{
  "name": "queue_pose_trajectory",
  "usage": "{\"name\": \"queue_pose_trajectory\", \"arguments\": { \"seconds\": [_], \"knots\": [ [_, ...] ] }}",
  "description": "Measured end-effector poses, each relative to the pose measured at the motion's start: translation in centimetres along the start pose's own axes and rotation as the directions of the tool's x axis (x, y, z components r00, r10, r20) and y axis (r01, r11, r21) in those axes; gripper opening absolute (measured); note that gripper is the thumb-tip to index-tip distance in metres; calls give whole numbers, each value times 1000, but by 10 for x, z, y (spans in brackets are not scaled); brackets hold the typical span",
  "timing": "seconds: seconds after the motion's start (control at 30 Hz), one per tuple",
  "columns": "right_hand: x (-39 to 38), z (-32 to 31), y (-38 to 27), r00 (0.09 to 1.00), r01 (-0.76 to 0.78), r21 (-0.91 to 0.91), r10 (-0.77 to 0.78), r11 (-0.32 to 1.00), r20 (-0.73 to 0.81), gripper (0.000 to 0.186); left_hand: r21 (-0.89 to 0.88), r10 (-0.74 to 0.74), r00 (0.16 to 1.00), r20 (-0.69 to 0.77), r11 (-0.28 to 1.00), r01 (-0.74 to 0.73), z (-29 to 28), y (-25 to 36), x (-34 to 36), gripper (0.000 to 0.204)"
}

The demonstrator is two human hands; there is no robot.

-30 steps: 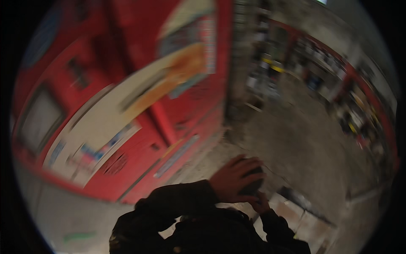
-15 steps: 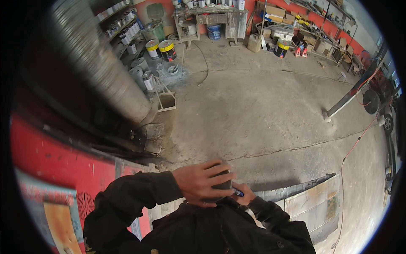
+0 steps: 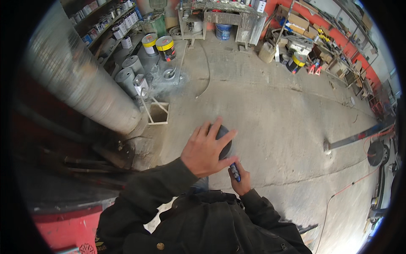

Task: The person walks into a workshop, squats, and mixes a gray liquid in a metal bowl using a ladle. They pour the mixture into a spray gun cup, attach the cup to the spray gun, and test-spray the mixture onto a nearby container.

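My left hand (image 3: 205, 148) is spread wide across a dark round disc-like thing (image 3: 225, 142), covering most of it. Its fingers are stretched and apart, lying over the disc rather than wrapped round it. Just to the right, my right hand (image 3: 242, 182) is closed round a blue-and-dark handle-like piece (image 3: 235, 172). The left thumb reaches close to this piece; whether the piece joins the disc is hidden by my left hand. Both forearms are in dark sleeves.
A ribbed metal duct (image 3: 91, 80) rises at the left beside a small frame (image 3: 159, 114) on the floor. Yellow-lidded drums (image 3: 165, 48) stand before shelves of cans. A workbench (image 3: 224, 17) is at the back. An orange hose (image 3: 334, 194) crosses the floor at right.
Both hands have moved up and farther out from my body, with the disc and blue piece. My left fingers have spread from a curled hold. The view has shifted.
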State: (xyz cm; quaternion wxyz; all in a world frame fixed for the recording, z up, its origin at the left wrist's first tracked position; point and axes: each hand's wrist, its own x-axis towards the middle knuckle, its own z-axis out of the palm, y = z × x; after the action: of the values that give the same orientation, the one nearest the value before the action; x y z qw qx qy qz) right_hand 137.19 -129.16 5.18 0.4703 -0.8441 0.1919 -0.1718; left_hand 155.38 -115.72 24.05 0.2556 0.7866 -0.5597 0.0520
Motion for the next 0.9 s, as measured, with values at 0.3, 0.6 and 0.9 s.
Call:
{"name": "queue_pose_trajectory", "arguments": {
  "seconds": [0.3,0.6,0.9],
  "knots": [
    [258,-7,45,997,78,-150,-74,986,27,73,-186,46,872,487,981,52,-17,-201,201,88],
    [532,-10,107,995,88,153,-80,984,-58,38,-865,-430,888,162,371,337,8,-400,355,104],
    [833,-10,125,916,60,149,-114,987,385,34,-952,-925,360,124,-213,-219,51,-545,369,87]
  ]
}}
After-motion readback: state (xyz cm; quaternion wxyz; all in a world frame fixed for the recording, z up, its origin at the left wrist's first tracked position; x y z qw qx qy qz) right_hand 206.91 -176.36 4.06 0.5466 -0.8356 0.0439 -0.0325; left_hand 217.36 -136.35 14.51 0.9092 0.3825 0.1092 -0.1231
